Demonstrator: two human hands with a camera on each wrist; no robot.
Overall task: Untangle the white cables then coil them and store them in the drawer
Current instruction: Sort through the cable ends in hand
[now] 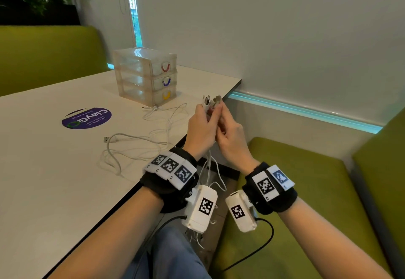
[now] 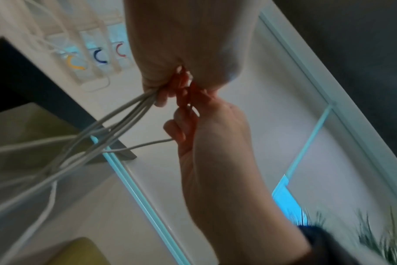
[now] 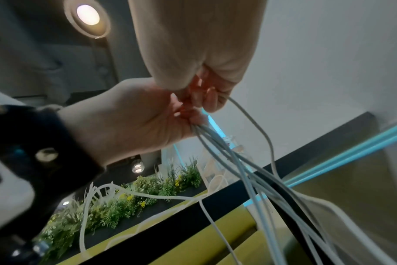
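Observation:
Both hands are raised together past the table's right edge. My left hand [image 1: 203, 116] grips a bunch of white cables [image 1: 209, 167] just below their plugs [image 1: 210, 101], which stick up above the fingers. My right hand [image 1: 220, 117] is pressed against it and pinches one strand. In the left wrist view several strands [image 2: 116, 123] fan out of the left fist [image 2: 160, 97], and a single strand [image 2: 147, 143] leaves the right hand [image 2: 179, 125]. More white cable [image 1: 131, 147] lies looped on the table, one USB plug [image 1: 106, 139] free. The clear drawer unit [image 1: 146, 77] has all three drawers closed.
The white table [image 1: 43, 180] carries a purple round sticker [image 1: 86, 118]. Green bench seats [image 1: 295, 191] stand to the right and behind the table. A wall [image 1: 306, 37] runs close along the right. The held cables hang down between my wrists towards my lap.

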